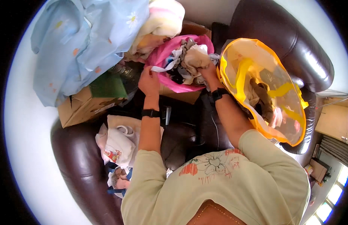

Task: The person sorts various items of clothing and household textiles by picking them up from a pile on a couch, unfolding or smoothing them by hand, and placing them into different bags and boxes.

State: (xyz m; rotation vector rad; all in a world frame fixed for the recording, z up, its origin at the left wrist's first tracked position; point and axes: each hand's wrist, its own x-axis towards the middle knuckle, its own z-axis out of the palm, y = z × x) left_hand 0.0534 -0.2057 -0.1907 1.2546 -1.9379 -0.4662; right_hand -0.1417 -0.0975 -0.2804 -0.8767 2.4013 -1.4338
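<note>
A pink bag [164, 52] stands with its mouth wide, full of crumpled clothes. My left hand [148, 80] is at its left rim, fingers closed on the end of a white strap [164, 69] that runs out from the clothes. At the right side of the bag, my right hand [209, 74] grips a bunched beige cloth [196, 60]; its fingertips are partly hidden by the folds. Close beside my right forearm is a clear bag with orange edging [302, 131] and yellow straps, with a brown garment [261, 98] and other clothes inside.
Dark brown leather sofa parts [78, 165] surround the spot. A cardboard box [82, 108] stands at left below light blue flowered fabric [102, 33]. Folded pale cloths [123, 144] lie left of my left forearm, above a blue-handled bag [119, 180].
</note>
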